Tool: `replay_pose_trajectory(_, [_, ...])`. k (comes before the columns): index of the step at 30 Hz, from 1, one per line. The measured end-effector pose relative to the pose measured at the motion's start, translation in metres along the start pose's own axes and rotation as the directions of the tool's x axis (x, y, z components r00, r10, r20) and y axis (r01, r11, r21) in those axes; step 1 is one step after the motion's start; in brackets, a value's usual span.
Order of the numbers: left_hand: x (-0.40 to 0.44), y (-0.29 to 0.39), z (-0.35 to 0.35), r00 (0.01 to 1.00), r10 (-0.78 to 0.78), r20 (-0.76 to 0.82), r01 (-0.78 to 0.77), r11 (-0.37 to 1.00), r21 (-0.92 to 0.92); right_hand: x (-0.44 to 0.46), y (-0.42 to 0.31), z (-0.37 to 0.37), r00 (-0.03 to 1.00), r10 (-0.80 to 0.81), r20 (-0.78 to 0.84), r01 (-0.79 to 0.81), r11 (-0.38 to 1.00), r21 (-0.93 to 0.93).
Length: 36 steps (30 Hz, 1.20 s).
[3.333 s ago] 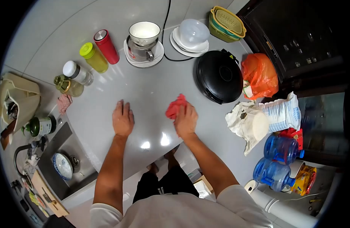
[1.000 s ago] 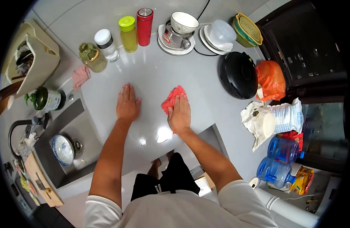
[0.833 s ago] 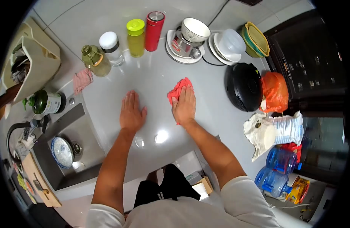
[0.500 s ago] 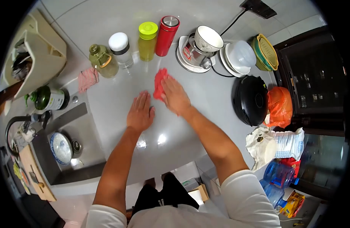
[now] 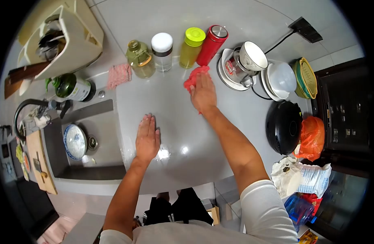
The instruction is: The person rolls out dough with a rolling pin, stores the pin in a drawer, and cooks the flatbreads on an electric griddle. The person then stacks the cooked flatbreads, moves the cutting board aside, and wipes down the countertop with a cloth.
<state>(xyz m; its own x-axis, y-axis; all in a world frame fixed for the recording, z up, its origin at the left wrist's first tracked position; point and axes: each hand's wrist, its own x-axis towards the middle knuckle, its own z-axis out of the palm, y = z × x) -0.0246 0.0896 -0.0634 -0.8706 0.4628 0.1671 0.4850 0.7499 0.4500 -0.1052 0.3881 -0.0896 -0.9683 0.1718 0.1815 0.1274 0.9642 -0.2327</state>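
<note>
My right hand (image 5: 204, 92) lies over a crumpled red cloth (image 5: 192, 79) and presses it on the grey countertop (image 5: 175, 105), just below the green-lidded bottle (image 5: 188, 53) and the red flask (image 5: 210, 48). The cloth shows beyond the fingertips and at the palm's side. My left hand (image 5: 147, 139) rests flat on the counter with nothing in it, its fingers stretched out, right of the sink. A white-capped bottle (image 5: 162, 55) and an olive glass bottle (image 5: 141, 61) stand at the back, beside a pink cloth (image 5: 119, 76).
On the left, the sink (image 5: 109, 142) holds a patterned bowl (image 5: 75, 142). Stacked dishes (image 5: 253, 55) and a black round appliance (image 5: 283, 127) stand right of my right hand. An orange bag (image 5: 312, 138) and a white package (image 5: 315, 179) lie further right.
My right hand has moved the red cloth toward the bottles at the back. My left hand has shifted back toward the counter's front edge. The camera view has turned.
</note>
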Motion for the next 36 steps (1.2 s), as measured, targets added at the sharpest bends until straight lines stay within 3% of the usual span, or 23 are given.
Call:
replay_pose_trajectory(3, [-0.018, 0.004, 0.002, 0.999, -0.05, -0.017, 0.05, 0.999, 0.007, -0.029, -0.052, -0.011, 0.945, -0.269, 0.184, 0.272, 0.962, 0.013])
replay_pose_trajectory(6, [-0.035, 0.008, -0.01, 0.996, -0.063, -0.057, 0.063, 0.998, 0.0, -0.091, -0.079, -0.026, 0.868, -0.452, 0.204, 0.417, 0.888, 0.194])
replay_pose_trajectory(9, [-0.046, -0.001, -0.027, 0.995, -0.08, -0.061, 0.079, 0.997, -0.006, -0.105, -0.069, -0.021, 0.915, -0.322, 0.241, 0.291, 0.944, 0.156])
replay_pose_trajectory(12, [-0.06, -0.01, -0.042, 0.99, -0.126, -0.066, 0.126, 0.992, -0.009, -0.063, -0.07, 0.005, 0.973, -0.202, 0.114, 0.201, 0.979, 0.018])
replay_pose_trajectory(15, [-0.075, -0.02, -0.053, 0.983, -0.167, -0.08, 0.168, 0.986, 0.016, -0.005, -0.092, 0.016, 0.957, -0.275, 0.09, 0.27, 0.96, 0.07])
replay_pose_trajectory(18, [-0.098, -0.019, -0.05, 0.974, -0.202, -0.099, 0.206, 0.978, 0.024, -0.011, -0.119, 0.021, 0.846, -0.517, 0.132, 0.51, 0.856, 0.086])
replay_pose_trajectory(20, [-0.108, -0.014, -0.048, 0.975, -0.189, -0.114, 0.192, 0.981, 0.018, -0.047, -0.124, 0.008, 0.705, -0.69, 0.162, 0.681, 0.723, 0.116])
replay_pose_trajectory(22, [-0.118, -0.005, -0.047, 0.981, -0.147, -0.127, 0.149, 0.989, 0.005, -0.092, -0.112, -0.015, 0.605, -0.776, 0.177, 0.75, 0.63, 0.2])
replay_pose_trajectory(25, [-0.13, 0.006, -0.052, 0.982, -0.146, -0.12, 0.144, 0.989, -0.03, -0.132, -0.06, -0.057, 0.701, -0.589, 0.402, 0.567, 0.802, 0.187])
replay_pose_trajectory(28, [-0.145, 0.005, -0.05, 0.984, -0.112, -0.136, 0.112, 0.994, -0.008, -0.166, -0.016, -0.061, 0.926, -0.31, 0.216, 0.292, 0.95, 0.114])
replay_pose_trajectory(31, [-0.158, 0.001, -0.053, 0.984, -0.139, -0.114, 0.14, 0.99, 0.0, -0.2, -0.062, -0.031, 0.999, -0.033, 0.043, 0.035, 0.999, -0.04])
replay_pose_trajectory(32, [-0.161, 0.0, -0.055, 0.984, -0.142, -0.106, 0.142, 0.99, -0.002, -0.209, -0.088, -0.029, 0.983, 0.023, 0.182, -0.04, 0.995, 0.088])
replay_pose_trajectory(34, [-0.163, -0.003, -0.063, 0.985, -0.141, -0.096, 0.141, 0.99, -0.004, -0.24, -0.144, -0.014, 0.973, -0.18, 0.146, 0.172, 0.983, 0.067])
replay_pose_trajectory(36, [-0.165, -0.007, -0.064, 0.992, -0.102, -0.07, 0.105, 0.994, 0.033, -0.252, -0.165, -0.022, 0.953, -0.254, 0.168, 0.233, 0.963, 0.138])
